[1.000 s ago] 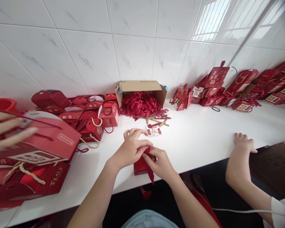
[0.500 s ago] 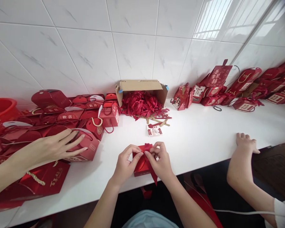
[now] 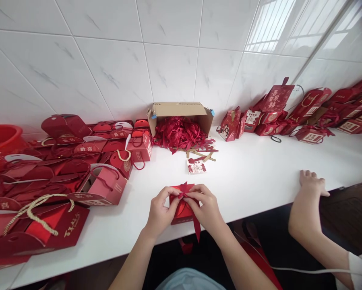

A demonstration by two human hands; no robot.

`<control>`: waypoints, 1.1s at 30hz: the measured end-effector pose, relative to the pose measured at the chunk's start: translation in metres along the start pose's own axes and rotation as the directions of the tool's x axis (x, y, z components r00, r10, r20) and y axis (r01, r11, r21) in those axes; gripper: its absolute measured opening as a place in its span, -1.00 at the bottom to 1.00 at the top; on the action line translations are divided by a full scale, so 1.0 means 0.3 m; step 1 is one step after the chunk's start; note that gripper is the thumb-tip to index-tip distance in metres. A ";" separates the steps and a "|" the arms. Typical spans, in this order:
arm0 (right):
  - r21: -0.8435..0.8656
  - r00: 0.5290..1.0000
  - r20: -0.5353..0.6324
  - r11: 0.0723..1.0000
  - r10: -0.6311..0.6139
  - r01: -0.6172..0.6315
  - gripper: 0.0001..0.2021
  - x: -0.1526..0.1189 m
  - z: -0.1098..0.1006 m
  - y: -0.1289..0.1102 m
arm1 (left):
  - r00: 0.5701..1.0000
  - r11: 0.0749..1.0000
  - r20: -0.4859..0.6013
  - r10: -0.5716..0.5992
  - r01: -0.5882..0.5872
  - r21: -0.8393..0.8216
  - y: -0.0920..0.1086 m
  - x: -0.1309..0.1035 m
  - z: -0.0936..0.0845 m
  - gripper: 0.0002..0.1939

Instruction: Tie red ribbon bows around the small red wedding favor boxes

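A small red gift box [image 3: 181, 218] sits near the front edge of the white table, between my two hands. Dark red ribbon [image 3: 196, 228] forms a knot or bow on top of it, one tail hanging over the front side. My left hand [image 3: 163, 210] pinches the ribbon at the left of the knot, thumb and forefinger together. From the right, my right hand [image 3: 204, 205] pinches the ribbon in the same way. The fingertips of both hands nearly meet over the box and partly hide the knot.
Behind stands an open cardboard box [image 3: 177, 108] full of red ribbons [image 3: 181, 133]. Nearer lie a printed card [image 3: 196, 167] and wooden sticks [image 3: 209, 156]. Red gift boxes [image 3: 105, 187] crowd the left beside a red basket [image 3: 2, 135]. Another person's hand [image 3: 313, 183] rests at right.
Both my hands have drawn the ribbon into a tighter knot with small loops over the box. Another person's arm at the left has left the view, uncovering the gift boxes there.
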State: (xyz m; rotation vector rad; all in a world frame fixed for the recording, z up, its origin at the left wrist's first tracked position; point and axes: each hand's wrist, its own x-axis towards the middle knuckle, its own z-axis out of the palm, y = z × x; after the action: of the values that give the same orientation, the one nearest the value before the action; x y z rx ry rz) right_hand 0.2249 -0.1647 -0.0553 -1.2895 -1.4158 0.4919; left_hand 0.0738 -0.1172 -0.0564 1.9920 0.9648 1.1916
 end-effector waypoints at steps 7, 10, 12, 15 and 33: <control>0.115 0.984 0.062 0.978 0.167 -0.173 -0.90 -0.005 0.005 0.011 | 0.998 0.998 -0.002 -0.061 0.061 -0.016 0.010 0.012 0.001 -0.96; 0.109 0.977 0.131 0.977 0.167 -0.182 -0.85 -0.004 0.020 0.019 | 0.996 0.996 0.017 -0.085 0.085 -0.011 0.013 0.027 0.005 -0.89; 0.108 0.977 0.112 0.975 0.180 -0.192 -0.83 -0.006 0.035 0.024 | 0.996 0.996 0.009 -0.092 0.092 0.023 0.019 0.037 0.002 -0.84; 0.136 0.975 0.000 0.966 0.220 -0.218 -0.83 -0.012 0.054 0.025 | 0.995 0.997 0.085 -0.042 0.036 0.074 0.034 0.046 -0.012 -0.93; -0.185 0.984 0.159 0.981 0.085 -0.055 -0.88 -0.018 -0.100 -0.025 | 0.958 0.988 0.252 0.139 -0.153 0.037 0.018 0.040 -0.069 -0.87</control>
State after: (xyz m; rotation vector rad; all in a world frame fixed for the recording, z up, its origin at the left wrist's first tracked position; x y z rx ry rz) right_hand 0.2473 -0.1824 -0.0419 -1.4759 -1.5870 0.5391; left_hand 0.0602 -0.1074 -0.0384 2.2268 0.7429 0.9680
